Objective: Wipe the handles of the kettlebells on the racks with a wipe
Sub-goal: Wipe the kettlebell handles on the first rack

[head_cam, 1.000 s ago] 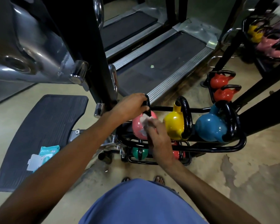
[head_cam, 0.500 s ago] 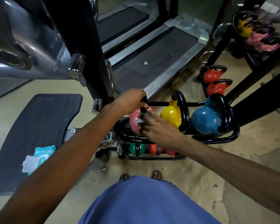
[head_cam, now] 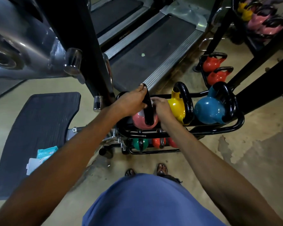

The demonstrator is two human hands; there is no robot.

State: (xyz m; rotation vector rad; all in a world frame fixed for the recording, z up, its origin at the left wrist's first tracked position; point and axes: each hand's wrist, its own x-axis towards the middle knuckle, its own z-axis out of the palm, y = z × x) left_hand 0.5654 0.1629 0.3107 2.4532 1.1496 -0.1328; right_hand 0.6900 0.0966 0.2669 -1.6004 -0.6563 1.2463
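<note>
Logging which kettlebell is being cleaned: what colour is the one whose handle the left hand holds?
Pink kettlebell, black handle; the head view shows it.

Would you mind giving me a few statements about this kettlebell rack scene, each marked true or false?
1. The left hand grips the black handle of the pink kettlebell. True.
2. The blue kettlebell sits between the pink and yellow ones. False: the yellow kettlebell is in the middle and the blue one is at the right end.
3. A teal pack of wipes lies on the dark mat. True.
4. The right hand rests on the yellow kettlebell. False: it is at the pink one's handle, fingers curled on a pale wipe.
5. The lower tier of the rack holds nothing. False: a green kettlebell and orange ones sit there.
</note>
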